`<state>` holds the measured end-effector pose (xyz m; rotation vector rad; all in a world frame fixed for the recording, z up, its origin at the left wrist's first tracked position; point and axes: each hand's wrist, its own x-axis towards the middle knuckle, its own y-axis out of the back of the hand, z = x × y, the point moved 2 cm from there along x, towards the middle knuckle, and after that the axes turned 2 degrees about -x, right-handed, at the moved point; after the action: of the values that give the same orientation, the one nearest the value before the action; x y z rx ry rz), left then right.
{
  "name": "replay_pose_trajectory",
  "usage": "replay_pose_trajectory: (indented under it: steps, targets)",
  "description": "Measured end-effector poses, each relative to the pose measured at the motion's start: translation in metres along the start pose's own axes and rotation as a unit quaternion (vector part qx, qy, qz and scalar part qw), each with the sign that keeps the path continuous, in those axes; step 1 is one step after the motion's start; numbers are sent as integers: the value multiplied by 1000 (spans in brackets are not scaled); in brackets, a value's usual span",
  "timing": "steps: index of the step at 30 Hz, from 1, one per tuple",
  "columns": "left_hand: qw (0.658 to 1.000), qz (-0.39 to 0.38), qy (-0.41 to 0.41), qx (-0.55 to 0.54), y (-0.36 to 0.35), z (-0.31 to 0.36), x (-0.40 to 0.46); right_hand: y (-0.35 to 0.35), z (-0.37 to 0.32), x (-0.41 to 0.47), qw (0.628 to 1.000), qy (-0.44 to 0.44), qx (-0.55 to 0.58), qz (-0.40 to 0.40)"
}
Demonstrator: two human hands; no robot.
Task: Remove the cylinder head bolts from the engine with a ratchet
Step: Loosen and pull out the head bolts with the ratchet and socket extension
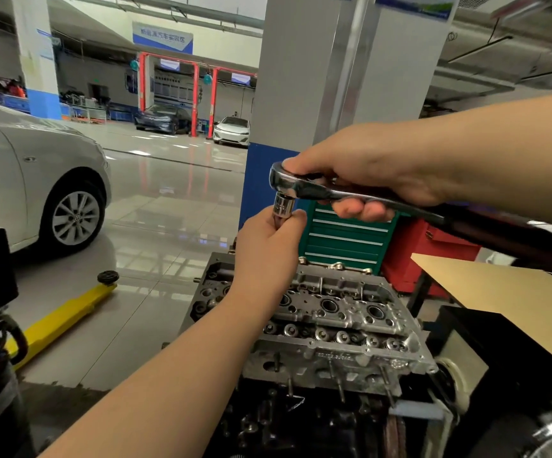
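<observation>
Chrome ratchet (304, 186) with fitted socket (283, 205), raised above the bare aluminium cylinder head (334, 325) of an engine on a stand. Gripped near its head by the right hand (377, 166), fingers curled round the shaft. Pinched at the socket from below by the left hand (269, 246). Behind, green tool chest (347, 236), drawers closed, contents unseen.
</observation>
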<state>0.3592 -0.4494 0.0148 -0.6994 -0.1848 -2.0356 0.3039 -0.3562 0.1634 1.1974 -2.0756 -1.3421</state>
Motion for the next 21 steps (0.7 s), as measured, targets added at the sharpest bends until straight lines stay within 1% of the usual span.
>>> replay_pose_trajectory:
  steps: [3, 5, 6, 7, 8, 9, 10, 12, 13, 14, 16, 19, 21]
  targets:
    - [1000, 4, 1, -1, 0, 0, 0, -8, 4, 0, 1000, 8, 22, -7]
    - [1000, -4, 3, -3, 0, -1, 1, -10, 7, 4, 999, 34, -3, 11]
    - [1000, -11, 4, -4, 1, -1, 2, -9, 9, 7, 995, 66, -58, 43]
    - [1000, -22, 7, -10, 2, -2, 3, -7, 10, 10, 980, 110, -145, 85]
    - [999, -36, 12, -22, 3, -2, 4, -6, 8, 10, 954, 163, -224, 116]
    - [998, -51, 18, -38, 3, -2, 5, -6, 7, 9, 934, 200, -271, 116]
    - [996, -66, 23, -47, 3, -2, 6, -3, 6, 10, 935, 212, -274, 81]
    - [994, -89, 31, -46, 3, -1, 7, 1, 4, 11, 952, 199, -226, -49]
    - [994, -93, 35, -47, 3, 0, 7, 4, 3, 14, 950, 197, -226, -87]
    - [993, -92, 41, -54, 4, -1, 8, 8, 2, 18, 944, 206, -241, -93]
    - [992, -85, 51, -74, 6, -1, 10, 14, 3, 27, 937, 240, -243, -67]
    - [990, -94, 52, -96, 10, -1, 9, 8, 1, 33, 945, 292, -145, -28]
    - [987, -106, 55, -105, 11, 0, 7, 0, -1, 40, 942, 318, -101, 40]
